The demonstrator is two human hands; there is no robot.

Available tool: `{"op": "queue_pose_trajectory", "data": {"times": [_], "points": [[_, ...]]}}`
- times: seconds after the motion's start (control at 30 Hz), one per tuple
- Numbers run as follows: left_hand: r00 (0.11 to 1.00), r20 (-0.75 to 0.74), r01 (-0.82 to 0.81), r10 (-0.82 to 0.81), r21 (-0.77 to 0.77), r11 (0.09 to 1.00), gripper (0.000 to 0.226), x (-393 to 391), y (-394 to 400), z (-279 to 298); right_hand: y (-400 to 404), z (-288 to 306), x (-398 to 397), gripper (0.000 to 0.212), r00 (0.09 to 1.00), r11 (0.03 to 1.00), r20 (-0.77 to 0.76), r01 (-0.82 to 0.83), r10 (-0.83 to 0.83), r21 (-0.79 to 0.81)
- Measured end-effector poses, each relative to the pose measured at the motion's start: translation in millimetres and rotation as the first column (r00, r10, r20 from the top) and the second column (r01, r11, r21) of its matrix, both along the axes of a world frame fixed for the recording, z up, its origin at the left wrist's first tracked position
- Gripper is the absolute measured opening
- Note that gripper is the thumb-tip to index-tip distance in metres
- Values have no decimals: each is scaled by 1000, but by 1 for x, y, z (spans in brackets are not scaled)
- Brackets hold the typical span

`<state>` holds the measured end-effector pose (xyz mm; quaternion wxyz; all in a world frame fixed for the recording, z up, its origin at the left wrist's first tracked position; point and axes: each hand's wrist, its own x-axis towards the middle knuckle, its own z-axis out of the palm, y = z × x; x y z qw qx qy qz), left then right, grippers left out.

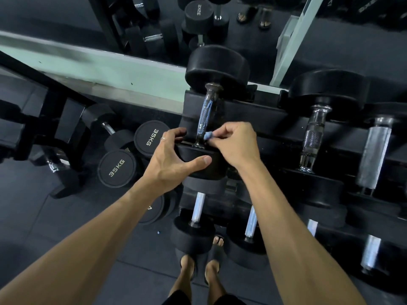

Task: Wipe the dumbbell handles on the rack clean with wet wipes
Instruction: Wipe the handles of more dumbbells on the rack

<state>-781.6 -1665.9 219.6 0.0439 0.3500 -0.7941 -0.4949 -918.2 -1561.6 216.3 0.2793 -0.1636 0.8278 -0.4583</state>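
A large black dumbbell lies on the top tier of the rack [253, 111], its dark chrome handle [207, 115] running away from me. My left hand [174, 157] grips the dumbbell's near head [198, 159], thumb across its front and fingers over the top. My right hand [233, 144] pinches a small crumpled wet wipe [208, 136] against the near end of the handle. Bluish streaks show along the handle's knurled middle.
A second dumbbell [312, 137] sits to the right on the same tier, then a thick steel bar [374, 150]. Lower tiers hold more dumbbells. Two 35KG dumbbells [116, 168] lie on the floor at left. My sandalled feet [200, 267] stand below. A mirror is behind.
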Motion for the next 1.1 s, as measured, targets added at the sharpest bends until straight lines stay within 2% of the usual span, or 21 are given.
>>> {"op": "queue_pose_trajectory", "data": {"times": [0.03, 0.1, 0.17, 0.33, 0.43, 0.5, 0.57, 0.63, 0.67, 0.7, 0.77, 0.8, 0.87, 0.97, 1.03, 1.1], "points": [[1000, -1, 2, -2, 2, 1000, 105, 0, 0, 0, -4, -1, -7, 30, 1000, 1000, -14, 28, -28, -16], [1000, -1, 1, -1, 7, 1000, 106, 0, 0, 0, -12, -2, -18, 29, 990, 984, 57, 136, -130, -114], [1000, 0, 1, -1, 10, 1000, 106, 0, -1, -1, -12, -4, -13, 26, 985, 976, 75, 164, -154, -145], [1000, 5, -3, 3, 12, 1000, 106, 0, 1, 1, -2, 1, -3, 30, 1000, 999, 19, -12, 11, 42], [1000, 8, 8, -8, 14, 1000, 107, 0, 0, 2, -17, 7, -21, 32, 974, 985, 173, 158, -144, -66], [1000, 9, 10, -10, 10, 1000, 108, 0, 0, 2, -21, 5, -22, 28, 964, 972, 192, 206, -183, -111], [1000, 10, 1, -1, 1, 1000, 109, 0, 1, 2, -13, 1, -12, 25, 983, 993, 155, 108, -98, -55], [1000, 10, -4, 4, -3, 1000, 110, 0, 1, 3, -5, 3, -2, 26, 982, 999, 183, 38, -38, 1], [1000, 12, -7, 7, -4, 1000, 110, 0, 1, 3, -5, 4, -3, 28, 977, 998, 203, 65, -60, -21], [1000, 13, -7, 7, -7, 1000, 111, 0, 1, 2, -9, 7, -7, 30, 957, 984, 256, 163, -138, -78], [1000, 8, -8, 9, -11, 1000, 110, 0, 1, 1, -27, 9, -20, 30, 863, 887, 399, 414, -311, -205], [1000, 5, -8, 8, -10, 1000, 110, 0, 1, 1, -37, 7, -29, 30, 828, 834, 423, 496, -369, -243], [1000, 3, -7, 7, -4, 1000, 110, 0, 1, 0, -47, 4, -35, 30, 821, 800, 388, 536, -420, -269], [1000, 4, -6, 6, -7, 1000, 111, 0, 1, 0, -29, 0, -14, 36, 873, 858, 344, 443, -346, -259], [1000, 10, -7, 7, -11, 1000, 111, 0, 1, 0, -20, -2, -5, 32, 903, 888, 334, 366, -268, -277], [1000, 14, -10, 10, -15, 1000, 111, 0, 2, 0, -32, -5, -17, 25, 907, 878, 262, 395, -328, -270]]}}
